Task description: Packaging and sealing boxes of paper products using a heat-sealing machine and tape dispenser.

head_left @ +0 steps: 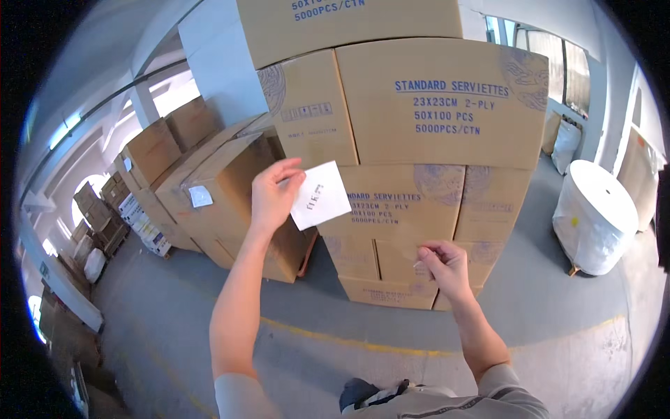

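A square white paper sheet [331,195] with dark marks hangs tilted from my left hand [272,195], pinched at its left edge between thumb and fingers. In front of the lower boxes, my right hand [448,269] is closed, thumb against the curled forefinger. A small pale scrap seems to show at those fingertips, too small to name. Both hands are raised before a tall stack of brown cardboard cartons [380,140] with blue print. The paper overlaps a carton in the middle of the stack; whether it touches the cardboard I cannot tell.
More cartons [234,167] stand on the left, one bearing a white sheet [200,196]. A large white wrapped roll [593,216] stands on the right. A yellow line [363,343] crosses the grey floor before the stack. Windows [558,59] are at the back right.
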Demonstrator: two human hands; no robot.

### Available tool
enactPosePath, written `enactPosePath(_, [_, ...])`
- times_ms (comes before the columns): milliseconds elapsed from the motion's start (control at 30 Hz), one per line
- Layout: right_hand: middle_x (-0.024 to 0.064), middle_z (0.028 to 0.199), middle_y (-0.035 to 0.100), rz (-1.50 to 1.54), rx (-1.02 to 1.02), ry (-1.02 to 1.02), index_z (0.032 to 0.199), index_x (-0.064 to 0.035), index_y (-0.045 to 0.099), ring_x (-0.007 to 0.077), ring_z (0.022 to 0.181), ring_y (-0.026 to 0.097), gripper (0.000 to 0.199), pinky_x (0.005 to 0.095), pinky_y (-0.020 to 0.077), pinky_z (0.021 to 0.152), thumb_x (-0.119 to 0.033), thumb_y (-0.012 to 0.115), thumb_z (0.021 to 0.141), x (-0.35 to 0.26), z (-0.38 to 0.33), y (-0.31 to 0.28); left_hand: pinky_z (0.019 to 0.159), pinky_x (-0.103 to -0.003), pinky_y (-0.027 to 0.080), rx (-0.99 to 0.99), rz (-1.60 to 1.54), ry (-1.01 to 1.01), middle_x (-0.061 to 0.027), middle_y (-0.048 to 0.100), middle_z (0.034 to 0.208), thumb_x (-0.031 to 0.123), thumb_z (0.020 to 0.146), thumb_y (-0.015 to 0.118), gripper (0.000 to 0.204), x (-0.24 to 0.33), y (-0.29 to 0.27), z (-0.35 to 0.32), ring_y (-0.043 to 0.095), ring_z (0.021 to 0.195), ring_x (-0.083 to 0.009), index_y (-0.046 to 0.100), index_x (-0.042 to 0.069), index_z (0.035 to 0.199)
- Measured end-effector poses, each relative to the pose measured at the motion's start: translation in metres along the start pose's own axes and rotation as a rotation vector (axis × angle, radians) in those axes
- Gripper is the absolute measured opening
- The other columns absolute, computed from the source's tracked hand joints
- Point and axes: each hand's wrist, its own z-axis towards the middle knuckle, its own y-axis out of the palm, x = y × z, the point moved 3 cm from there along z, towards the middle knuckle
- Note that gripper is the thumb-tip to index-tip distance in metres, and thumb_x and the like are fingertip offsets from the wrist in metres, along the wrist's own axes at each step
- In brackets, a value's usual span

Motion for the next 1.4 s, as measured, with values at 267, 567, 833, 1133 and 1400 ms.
enactPosePath(267, [0.0004, 0.077, 0.066, 0.056, 0.115, -0.123, 0.103, 0.0000, 0.070, 0.0025, 0.054, 0.050, 0.014, 0.0200, 0.0393, 0.045, -0.012, 0.068, 0.095, 0.023, 0.149, 0.136, 0.083, -0.028, 0.053, -0.002, -0.028, 0.239, -0.0110, 0.075, 0.095, 0.010, 0.088, 0.071, 0.033, -0.071, -0.048, 0.181, 0.069, 0.087, -0.0125, 0.067, -0.002, 0.118])
enactPosePath(567, [0.0055, 0.087, 0.067, 0.175, 0.263, -0.314, 0.113, 0.0014, 0.067, 0.0047, 0.055, 0.048, 0.022, 0.0203, 0.0354, 0.048, -0.015, 0.064, 0.098, -0.018, 0.316, 0.276, 0.082, -0.032, 0.054, 0.011, -0.126, 0.513, -0.0068, 0.074, 0.091, 0.013, 0.084, 0.074, 0.030, -0.138, -0.055, 0.338, 0.070, 0.087, -0.0168, 0.070, 0.002, 0.113])
enactPosePath(833, [0.0054, 0.096, 0.070, 0.232, 0.290, -0.429, 0.118, -0.0005, 0.067, 0.0046, 0.060, 0.052, 0.024, 0.0200, 0.0413, 0.053, -0.014, 0.065, 0.097, -0.028, 0.403, 0.313, 0.080, -0.033, 0.054, 0.096, -0.152, 0.617, -0.0065, 0.074, 0.092, 0.014, 0.083, 0.075, 0.029, -0.152, -0.056, 0.378, 0.070, 0.085, -0.0183, 0.072, 0.005, 0.110])
enactPosePath(1133, [0.0056, 0.100, 0.071, 0.183, 0.202, -0.454, 0.124, -0.0017, 0.065, 0.0061, 0.064, 0.057, 0.028, 0.0210, 0.0472, 0.057, -0.012, 0.065, 0.097, -0.029, 0.438, 0.314, 0.073, -0.032, 0.054, 0.152, -0.113, 0.624, -0.0054, 0.073, 0.090, 0.016, 0.082, 0.075, 0.028, -0.159, -0.056, 0.384, 0.068, 0.079, -0.0190, 0.071, 0.006, 0.108])
enactPosePath(1400, [0.0067, 0.100, 0.071, 0.094, 0.196, -0.526, 0.125, -0.0006, 0.064, 0.0076, 0.066, 0.060, 0.030, 0.0224, 0.0491, 0.059, -0.010, 0.064, 0.098, -0.027, 0.460, 0.318, 0.070, -0.036, 0.053, 0.230, -0.028, 0.721, -0.0039, 0.070, 0.087, 0.018, 0.082, 0.075, 0.023, -0.159, -0.055, 0.380, 0.067, 0.076, -0.0224, 0.069, 0.010, 0.103])
